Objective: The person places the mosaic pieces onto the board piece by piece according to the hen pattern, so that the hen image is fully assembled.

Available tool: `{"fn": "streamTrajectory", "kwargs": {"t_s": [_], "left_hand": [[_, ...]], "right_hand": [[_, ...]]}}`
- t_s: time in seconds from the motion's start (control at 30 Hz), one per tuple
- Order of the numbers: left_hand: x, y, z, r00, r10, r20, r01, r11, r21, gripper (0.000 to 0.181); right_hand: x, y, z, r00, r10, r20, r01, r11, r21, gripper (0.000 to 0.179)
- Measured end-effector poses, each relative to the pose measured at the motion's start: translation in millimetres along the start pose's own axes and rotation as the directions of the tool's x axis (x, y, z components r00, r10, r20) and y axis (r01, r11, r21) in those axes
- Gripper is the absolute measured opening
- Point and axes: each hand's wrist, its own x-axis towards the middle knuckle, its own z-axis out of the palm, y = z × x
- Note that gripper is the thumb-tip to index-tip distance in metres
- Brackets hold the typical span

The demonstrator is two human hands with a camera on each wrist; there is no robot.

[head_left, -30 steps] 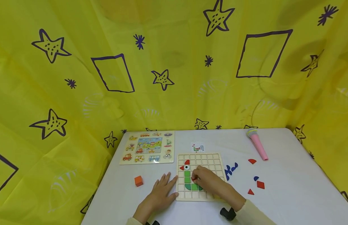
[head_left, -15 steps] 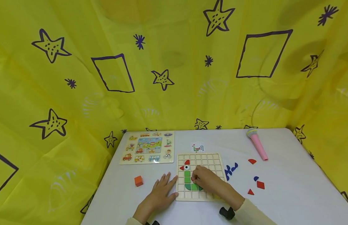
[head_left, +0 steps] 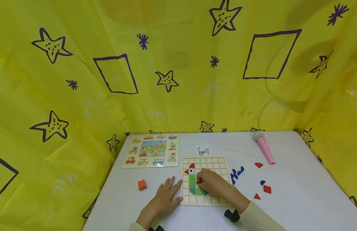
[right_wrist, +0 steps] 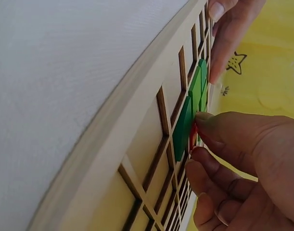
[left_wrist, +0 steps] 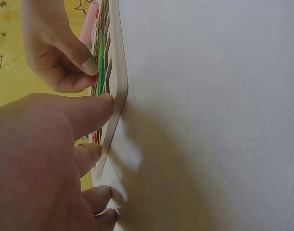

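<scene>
The right hand (head_left: 211, 182) pinches a red piece (right_wrist: 193, 136), likely light, stiff, best edge-held, while the left hand (head_left: 166, 198) lies outstretched.

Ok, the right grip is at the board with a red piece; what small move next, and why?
Probably press the red piece flat into the board. The right grip pinches it beside the green squares, and the left grip touches the board's left edge, which may steady it. Whether the piece is seated yet is hidden.
</scene>
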Motion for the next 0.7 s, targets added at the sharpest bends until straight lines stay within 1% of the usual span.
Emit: {"fn": "streamTrajectory", "kwargs": {"t_s": [0.13,0.23,0.4,0.47,0.57,0.7], "left_hand": [[0.2,-0.6,-0.5,1.0,-0.001,0.002,0.001,1.0,-0.006,0.069],[0.0,-0.7,-0.8,1.0,-0.001,0.003,0.001,1.0,-0.008,0.069],[-0.4,0.2,-0.8,1.0,0.0,-0.002,0.0,1.0,0.0,0.069],[-0.7,1.0,-1.0,1.0,-0.001,-0.003,0.001,1.0,-0.001,0.069],[-0.8,1.8,-1.4,1.0,-0.001,-0.005,0.001,1.0,-0.001,0.069],[-0.5,2.3,-1.4,1.0,-0.003,-0.007,0.003,1.0,-0.002,0.069]], "right_hand": [[1.4,1,1,1.0,-0.004,-0.014,0.003,1.0,-0.028,0.014],[1.9,1,1,1.0,0.006,-0.011,-0.006,1.0,-0.022,0.017],[0.6,0,-4,0.999,0.032,0.022,-0.032,0.999,-0.01,0.015],[-0.6,0,-7,0.997,0.06,0.042,-0.06,0.998,0.002,0.012],[-3.5,4,-15,0.99,0.126,0.055,-0.128,0.991,0.03,0.014],[-8.4,21,-28,0.98,0.197,0.026,-0.198,0.979,0.044,0.016]]}}
